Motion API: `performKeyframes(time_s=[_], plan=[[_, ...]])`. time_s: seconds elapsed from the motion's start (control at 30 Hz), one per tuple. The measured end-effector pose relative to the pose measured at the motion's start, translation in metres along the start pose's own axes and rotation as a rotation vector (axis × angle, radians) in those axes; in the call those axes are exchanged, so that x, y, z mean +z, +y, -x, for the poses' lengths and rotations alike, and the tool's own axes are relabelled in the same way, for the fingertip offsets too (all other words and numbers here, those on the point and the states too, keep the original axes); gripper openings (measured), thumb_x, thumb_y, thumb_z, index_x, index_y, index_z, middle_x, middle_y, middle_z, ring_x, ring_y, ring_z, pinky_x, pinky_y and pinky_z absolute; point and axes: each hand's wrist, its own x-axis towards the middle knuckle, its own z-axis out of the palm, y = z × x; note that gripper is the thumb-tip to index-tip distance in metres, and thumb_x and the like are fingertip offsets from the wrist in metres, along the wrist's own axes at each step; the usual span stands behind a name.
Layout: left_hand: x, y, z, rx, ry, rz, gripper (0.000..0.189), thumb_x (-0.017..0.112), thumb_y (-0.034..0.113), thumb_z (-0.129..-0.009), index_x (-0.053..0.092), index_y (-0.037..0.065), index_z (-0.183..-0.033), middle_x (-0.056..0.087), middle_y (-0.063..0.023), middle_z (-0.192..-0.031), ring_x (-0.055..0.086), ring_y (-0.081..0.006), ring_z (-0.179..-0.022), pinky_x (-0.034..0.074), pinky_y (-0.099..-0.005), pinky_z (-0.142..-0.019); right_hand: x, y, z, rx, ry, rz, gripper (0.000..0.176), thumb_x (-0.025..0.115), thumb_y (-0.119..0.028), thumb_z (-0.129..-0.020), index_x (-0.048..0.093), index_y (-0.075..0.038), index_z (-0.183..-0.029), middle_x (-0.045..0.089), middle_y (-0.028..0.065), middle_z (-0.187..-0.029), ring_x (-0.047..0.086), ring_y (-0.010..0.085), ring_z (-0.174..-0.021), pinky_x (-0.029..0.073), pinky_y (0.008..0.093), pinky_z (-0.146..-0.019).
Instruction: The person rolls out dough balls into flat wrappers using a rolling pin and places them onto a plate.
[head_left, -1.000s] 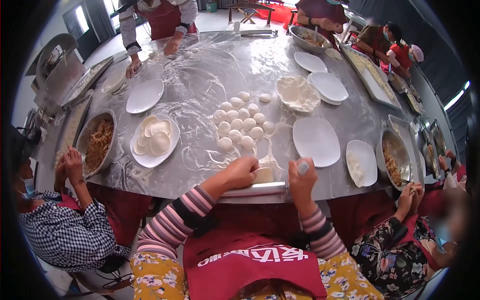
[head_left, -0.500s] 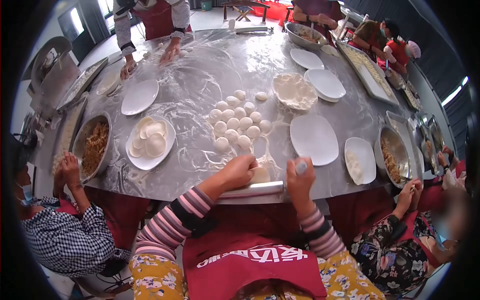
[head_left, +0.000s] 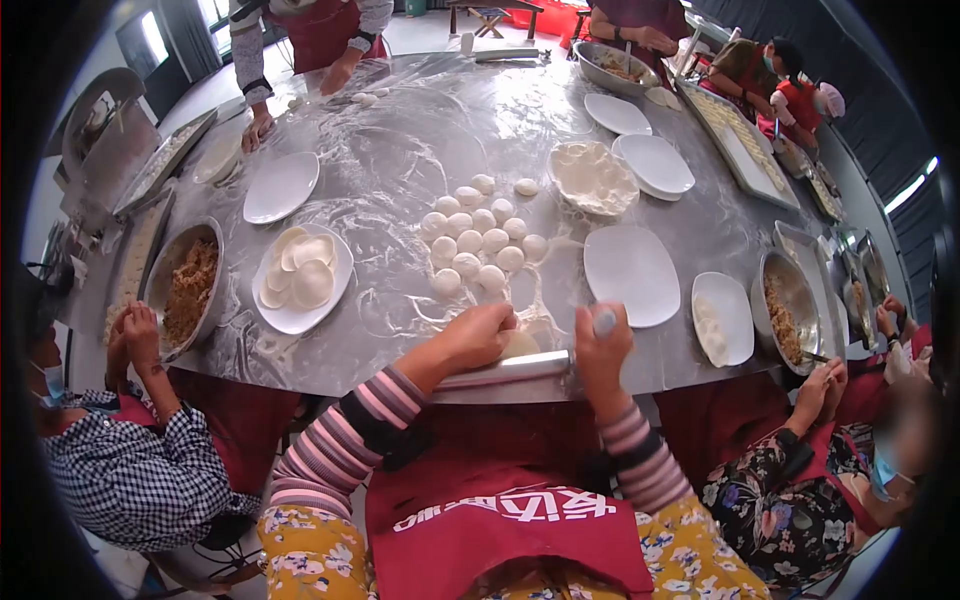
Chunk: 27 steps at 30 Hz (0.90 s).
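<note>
Over the last second the right hand (head_left: 603, 350) moves a little toward 12 o'clock, and the near end of the rolling pin (head_left: 510, 370) it grips goes with it. The pin now lies slanted across the front rim of the steel table (head_left: 400, 130) rather than flat along it. The fist is wrapped tight round the pin's right end, and a rounded tip shows above the knuckles.

The left hand (head_left: 480, 335) barely shifts. Its fingers are curled down on the dough disc (head_left: 524, 345), pinching its edge, and they cover more of it than a moment ago. The disc lies between the two hands, just past the pin, on the floured patch at the table's near edge. The hands are near each other but apart, each clamped on its own thing.

By my reading, one rolling stroke is under way on this wrapper. The heap of dough balls (head_left: 480, 240) waits at 12 o'clock, the plate of finished rounds (head_left: 300, 285) at 10 o'clock and the bare plate (head_left: 630, 272) at 1 o'clock — none of them has changed.
</note>
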Motion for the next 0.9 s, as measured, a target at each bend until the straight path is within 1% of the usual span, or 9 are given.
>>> performKeyframes(time_s=[0.13,0.27,0.33,0.37,0.53,0.6,0.67,0.8,0.9], plan=[[-0.003,-0.005,-0.007,0.015,0.098,-0.105,0.017,0.056,0.014,-0.083,0.061,-0.001,-0.085,0.063,-0.0195,-0.08,0.062,-0.0276,-0.076,0.047,-0.0364,-0.068,0.042,0.004,-0.034,-0.126,0.023,-0.012,0.022,0.07,-0.007,-0.074,0.049,-0.005,-0.08,0.056,0.0151,-0.063,0.056,0.0373,-0.055,0.043,0.0408,-0.049],[-0.009,0.008,0.002,-0.038,-0.084,-0.07,0.02,0.058,0.02,-0.082,0.063,0.0,-0.087,0.062,-0.023,-0.08,0.062,-0.0315,-0.074,0.046,-0.0393,-0.067,0.016,-0.001,-0.021,-0.156,0.003,-0.006,0.022,0.07,-0.006,-0.074,0.048,-0.005,-0.079,0.055,0.0139,-0.063,0.056,0.0354,-0.054,0.042,0.0401,-0.048],[-0.009,0.013,0.008,-0.006,-0.109,0.024,0.019,0.058,0.017,-0.084,0.059,-0.002,-0.085,0.06,-0.0114,-0.072,0.053,-0.0131,-0.07,0.044,-0.0326,-0.064,-0.008,-0.008,-0.004,-0.15,-0.033,-0.005,0.024,0.071,-0.006,-0.072,0.048,-0.006,-0.079,0.053,0.0119,-0.062,0.054,0.0319,-0.052,0.042,0.0375,-0.046],[-0.009,0.013,0.004,-0.005,-0.108,0.009,0.019,0.058,0.017,-0.084,0.059,-0.002,-0.085,0.06,-0.0114,-0.072,0.053,-0.0131,-0.07,0.044,-0.0326,-0.064,-0.017,-0.011,0.003,-0.151,-0.038,-0.012,0.024,0.072,-0.005,-0.072,0.048,-0.006,-0.079,0.053,0.0112,-0.063,0.054,0.0301,-0.051,0.042,0.0361,-0.046],[0.001,0.038,-0.059,0.075,-0.25,0.075,0.018,0.059,0.017,-0.085,0.059,0.0,-0.091,0.059,-0.0033,-0.077,0.051,-0.0111,-0.072,0.044,-0.0289,-0.065,-0.039,-0.019,0.021,-0.089,-0.089,-0.078,0.024,0.072,-0.005,-0.073,0.049,-0.006,-0.08,0.053,0.0106,-0.064,0.054,0.0271,-0.05,0.043,0.0336,-0.047],[0.005,0.053,-0.1,0.053,-0.274,0.328,0.019,0.06,0.018,-0.085,0.06,0.0,-0.091,0.059,-0.0026,-0.077,0.051,-0.0098,-0.071,0.044,-0.0268,-0.066,-0.04,-0.018,0.022,-0.082,-0.117,-0.124,0.024,0.071,-0.004,-0.074,0.049,-0.006,-0.081,0.053,0.0105,-0.064,0.054,0.0262,-0.051,0.043,0.0331,-0.047],[-0.006,0.067,-0.128,0.018,-0.148,0.475,0.02,0.063,0.02,-0.083,0.06,0.001,-0.091,0.061,-0.0048,-0.078,0.052,-0.0107,-0.071,0.044,-0.0262,-0.069,-0.04,-0.015,0.022,-0.077,-0.128,-0.142,0.025,0.072,-0.004,-0.073,0.049,-0.006,-0.083,0.054,0.0101,-0.065,0.055,0.0255,-0.051,0.044,0.0323,-0.047],[-0.021,0.022,-0.156,0.138,0.183,-0.665,0.021,0.065,0.018,-0.077,0.062,0.002,-0.091,0.06,-0.0131,-0.099,0.057,-0.0284,-0.095,0.046,-0.0387,-0.083,-0.04,-0.018,0.021,-0.097,-0.125,-0.171,0.024,0.072,-0.004,-0.074,0.05,-0.005,-0.083,0.055,0.01,-0.065,0.055,0.024,-0.051,0.044,0.0311,-0.047],[-0.029,0.018,-0.149,0.083,0.134,-0.782,0.021,0.065,0.018,-0.075,0.062,0.004,-0.091,0.057,-0.0151,-0.106,0.052,-0.0332,-0.105,0.043,-0.0435,-0.088,-0.04,-0.019,0.02,-0.084,-0.13,-0.184,0.023,0.071,-0.004,-0.075,0.05,-0.005,-0.082,0.055,0.0095,-0.065,0.055,0.0234,-0.05,0.044,0.0307,-0.047]])
